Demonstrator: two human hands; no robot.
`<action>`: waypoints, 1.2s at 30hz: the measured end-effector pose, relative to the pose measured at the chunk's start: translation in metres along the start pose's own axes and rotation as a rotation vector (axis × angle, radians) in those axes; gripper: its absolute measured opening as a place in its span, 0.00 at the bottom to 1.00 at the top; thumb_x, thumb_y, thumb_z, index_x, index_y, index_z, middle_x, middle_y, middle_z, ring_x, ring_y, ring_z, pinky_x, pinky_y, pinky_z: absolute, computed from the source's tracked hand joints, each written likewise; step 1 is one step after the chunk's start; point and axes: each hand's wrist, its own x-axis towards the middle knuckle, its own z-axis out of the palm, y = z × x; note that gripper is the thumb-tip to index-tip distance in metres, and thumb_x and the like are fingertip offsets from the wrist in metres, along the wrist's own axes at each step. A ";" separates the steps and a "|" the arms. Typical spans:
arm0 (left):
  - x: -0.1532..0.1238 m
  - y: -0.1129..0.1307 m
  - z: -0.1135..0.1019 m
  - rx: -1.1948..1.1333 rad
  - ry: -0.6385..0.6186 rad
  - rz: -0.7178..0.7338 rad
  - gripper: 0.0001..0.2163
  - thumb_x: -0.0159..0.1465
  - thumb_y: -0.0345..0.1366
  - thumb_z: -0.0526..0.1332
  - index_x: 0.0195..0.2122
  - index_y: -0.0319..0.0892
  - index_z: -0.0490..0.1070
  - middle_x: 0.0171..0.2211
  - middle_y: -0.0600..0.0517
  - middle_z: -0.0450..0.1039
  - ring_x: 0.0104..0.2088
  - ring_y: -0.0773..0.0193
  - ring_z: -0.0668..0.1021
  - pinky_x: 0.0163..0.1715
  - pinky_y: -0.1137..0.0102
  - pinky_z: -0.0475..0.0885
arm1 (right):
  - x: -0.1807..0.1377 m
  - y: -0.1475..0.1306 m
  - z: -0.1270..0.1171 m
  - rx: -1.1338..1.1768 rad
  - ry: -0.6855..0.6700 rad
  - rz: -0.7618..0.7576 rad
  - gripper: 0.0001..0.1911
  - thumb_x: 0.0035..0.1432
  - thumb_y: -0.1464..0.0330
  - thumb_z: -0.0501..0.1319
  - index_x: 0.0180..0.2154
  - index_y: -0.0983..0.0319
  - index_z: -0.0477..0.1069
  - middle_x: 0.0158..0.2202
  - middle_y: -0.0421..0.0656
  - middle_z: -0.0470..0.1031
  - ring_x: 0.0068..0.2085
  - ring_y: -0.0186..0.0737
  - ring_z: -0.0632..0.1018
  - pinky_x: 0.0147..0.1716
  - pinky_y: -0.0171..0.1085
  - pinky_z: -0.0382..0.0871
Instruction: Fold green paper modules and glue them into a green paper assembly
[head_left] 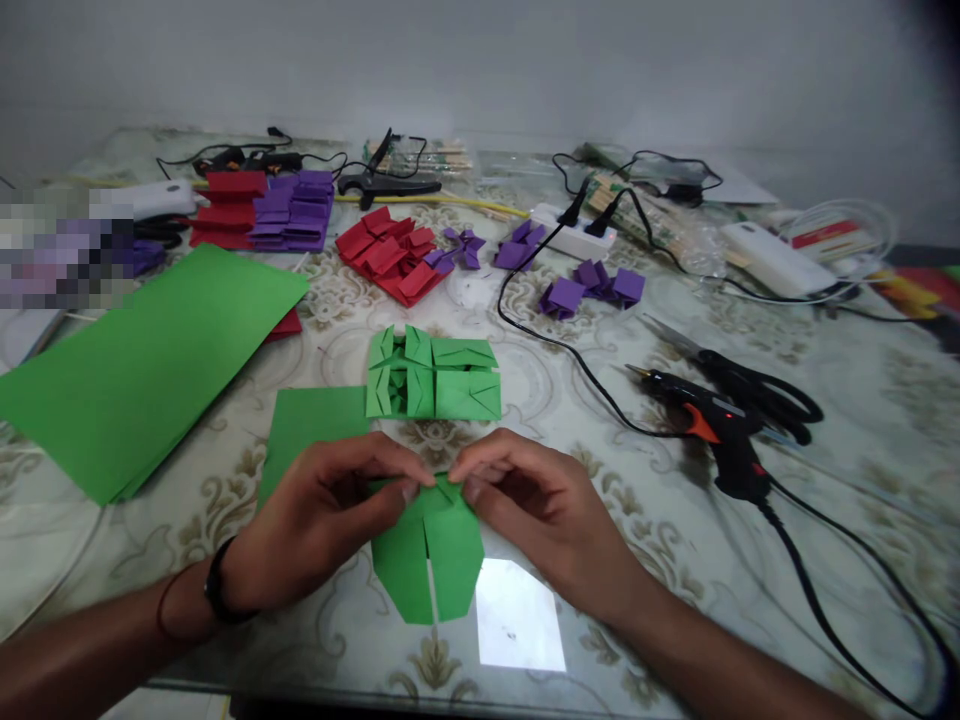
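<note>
A partly folded green paper (427, 560), with a slit up its lower middle and cut-off corners, lies between both my hands. My left hand (337, 510) pinches its upper edge from the left. From the right, my right hand (540, 495) pinches the same edge, fingertips close to the other hand's. A small folded flap shows between the fingers. Just beyond the hands lie finished-looking green folded pieces (435, 375) set side by side. Under and behind my left forearm is a flat green sheet (315, 420).
A stack of green sheets (165, 360) lies at left. A glue gun (720, 425) and scissors (750, 380) lie at right, their cord crossing to a white power strip (574, 235). Red folded pieces (390, 255) and purple folded pieces (592, 287) sit farther back.
</note>
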 end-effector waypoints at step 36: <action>0.003 0.000 -0.001 0.252 -0.004 -0.066 0.08 0.68 0.40 0.69 0.34 0.43 0.82 0.30 0.53 0.84 0.30 0.64 0.80 0.31 0.73 0.72 | 0.003 -0.002 0.004 -0.028 -0.080 0.172 0.13 0.65 0.57 0.70 0.36 0.60 0.76 0.29 0.38 0.74 0.32 0.36 0.73 0.32 0.35 0.67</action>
